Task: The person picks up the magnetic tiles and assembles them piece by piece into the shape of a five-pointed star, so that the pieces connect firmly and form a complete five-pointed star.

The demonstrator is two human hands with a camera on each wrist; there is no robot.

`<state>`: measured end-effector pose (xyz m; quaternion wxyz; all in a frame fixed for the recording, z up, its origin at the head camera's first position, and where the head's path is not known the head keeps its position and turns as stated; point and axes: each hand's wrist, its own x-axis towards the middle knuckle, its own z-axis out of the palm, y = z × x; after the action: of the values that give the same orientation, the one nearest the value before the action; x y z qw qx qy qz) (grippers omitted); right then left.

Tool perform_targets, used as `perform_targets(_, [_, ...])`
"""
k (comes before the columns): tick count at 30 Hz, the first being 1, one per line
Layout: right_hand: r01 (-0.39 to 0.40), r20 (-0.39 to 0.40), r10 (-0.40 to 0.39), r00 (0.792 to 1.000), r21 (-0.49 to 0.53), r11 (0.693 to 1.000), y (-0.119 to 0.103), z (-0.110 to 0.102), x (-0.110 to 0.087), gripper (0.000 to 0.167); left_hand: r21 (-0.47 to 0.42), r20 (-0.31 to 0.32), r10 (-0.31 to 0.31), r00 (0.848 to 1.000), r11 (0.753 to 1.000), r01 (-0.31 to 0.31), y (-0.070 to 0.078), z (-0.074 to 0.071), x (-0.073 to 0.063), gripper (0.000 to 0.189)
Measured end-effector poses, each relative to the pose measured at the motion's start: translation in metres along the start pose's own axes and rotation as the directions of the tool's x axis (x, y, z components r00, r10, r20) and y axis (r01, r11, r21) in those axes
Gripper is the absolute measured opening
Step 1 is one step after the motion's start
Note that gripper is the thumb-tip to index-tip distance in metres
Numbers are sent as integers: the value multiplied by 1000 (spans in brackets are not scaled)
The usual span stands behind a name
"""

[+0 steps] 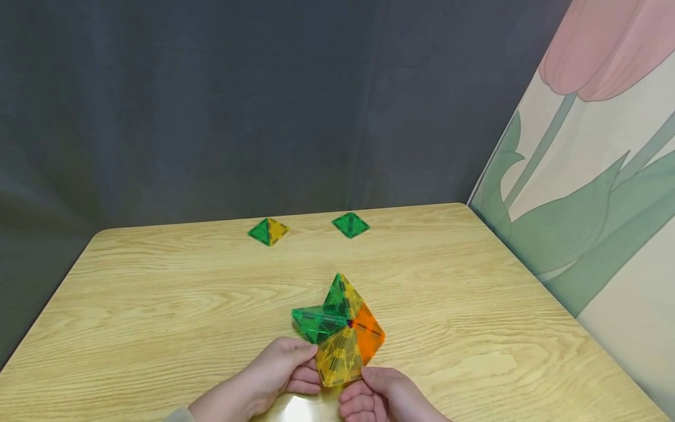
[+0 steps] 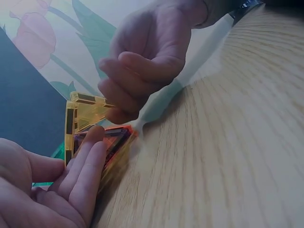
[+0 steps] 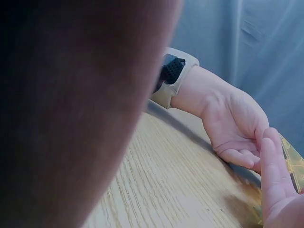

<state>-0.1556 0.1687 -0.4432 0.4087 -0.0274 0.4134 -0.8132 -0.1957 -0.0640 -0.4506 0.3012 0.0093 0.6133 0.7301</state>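
Observation:
A star-like build of translucent magnetic tiles (image 1: 337,358) is between both hands near the table's front edge. Yellow tiles face me, orange ones (image 1: 369,333) sit on the right, and green triangles (image 1: 316,323) point left and away, with a yellow one beside the far point. My left hand (image 1: 292,366) pinches the near yellow part at its left side, thumb on top and fingers beneath. At the lower right corner, my right hand (image 1: 382,394) pinches the same part between thumb and forefinger, its other fingers curled. The left wrist view shows the yellow tile edges (image 2: 70,126) close up.
Two flat diamonds of triangle tiles lie near the table's far edge, one green and yellow (image 1: 268,232), one all green (image 1: 350,225). Behind the wooden table (image 1: 174,299) hangs a dark curtain (image 1: 237,111). A tulip-patterned wall panel (image 1: 596,193) borders the right side.

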Motion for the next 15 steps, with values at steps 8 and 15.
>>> perform_targets(8, [15, -21, -14, 1000, 88, 996, 2, 1, -3, 38, -6, 10, -22, 1000, 1000, 22, 1, 0, -2, 28])
perform_targets(15, [-3, 29, 0, 1000, 111, 994, 2, -2, -4, 40, -9, 24, -32, 999, 999, 32, -1, -1, -3, 31])
